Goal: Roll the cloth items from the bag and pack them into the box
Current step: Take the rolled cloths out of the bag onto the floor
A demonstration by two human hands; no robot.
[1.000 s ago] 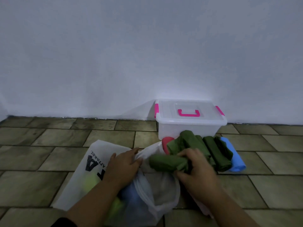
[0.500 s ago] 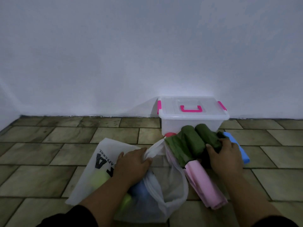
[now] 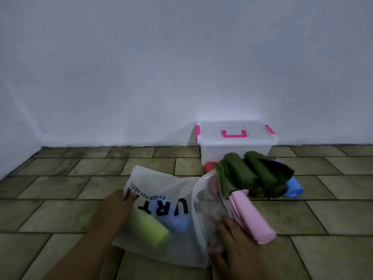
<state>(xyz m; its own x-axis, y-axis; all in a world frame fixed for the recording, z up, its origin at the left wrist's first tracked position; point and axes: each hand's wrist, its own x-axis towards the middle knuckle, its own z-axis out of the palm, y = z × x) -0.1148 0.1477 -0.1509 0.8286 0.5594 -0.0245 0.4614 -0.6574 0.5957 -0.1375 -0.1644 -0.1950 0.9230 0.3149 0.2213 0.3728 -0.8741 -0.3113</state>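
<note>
A thin white bag [image 3: 161,190] with black lettering lies flat on the tiled floor. Through it show a lime-green roll [image 3: 148,229] and a blue roll [image 3: 179,224]. My left hand [image 3: 116,209] rests flat on the bag's left side. My right hand [image 3: 232,245] presses on the bag's mouth at the right, fingers spread. Beside it lies a pink roll [image 3: 250,217]. Behind it, several dark green rolls [image 3: 252,174], a light blue roll [image 3: 293,187] and a red roll [image 3: 210,166] lie in front of the clear box [image 3: 235,146], whose pink-latched lid is on.
The box stands against a white wall [image 3: 181,67]. Another wall meets it at the far left. Olive floor tiles [image 3: 60,188] extend to the left and right of the bag and the rolls.
My right hand has left the green rolls and come down onto the bag's mouth. My left hand has let go of the bag's handle and slid to its left side; the bag lies flatter.
</note>
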